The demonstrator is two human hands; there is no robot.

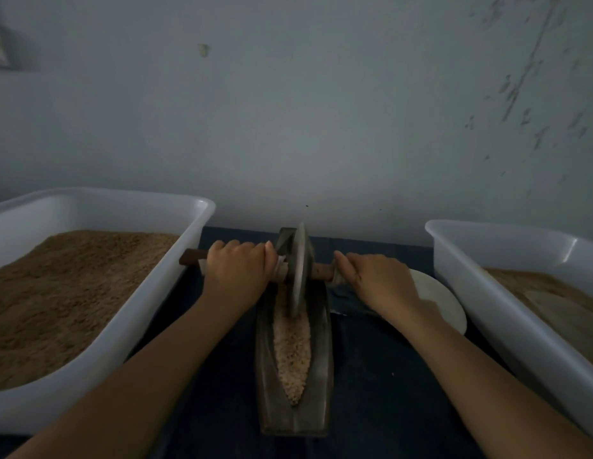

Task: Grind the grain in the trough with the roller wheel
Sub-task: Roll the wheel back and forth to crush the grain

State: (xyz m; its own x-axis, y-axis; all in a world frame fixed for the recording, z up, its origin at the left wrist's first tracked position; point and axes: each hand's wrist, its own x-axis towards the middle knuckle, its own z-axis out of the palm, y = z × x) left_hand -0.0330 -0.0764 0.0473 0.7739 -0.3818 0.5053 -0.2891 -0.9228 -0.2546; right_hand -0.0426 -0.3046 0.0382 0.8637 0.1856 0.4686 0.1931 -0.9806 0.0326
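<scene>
You have one metal trough, one roller wheel on one wooden axle, two white plastic tubs and one white plate in front of you. The trough lies lengthwise on the dark blue cloth, and the wheel stands upright in its far half, its rim down in the pale grain that fills the groove. Your left hand curls over the axle just left of the wheel, knuckles up, with the axle's bare end poking out beyond it. Your right hand wraps the axle just right of the wheel, thumb pointing toward the disc. Both forearms reach in from either side of the trough. The left tub, left of the trough, holds a deep bed of brown grain. The right tub, right of the trough, holds a shallower brown layer. The plate lies between the trough and the right tub.
</scene>
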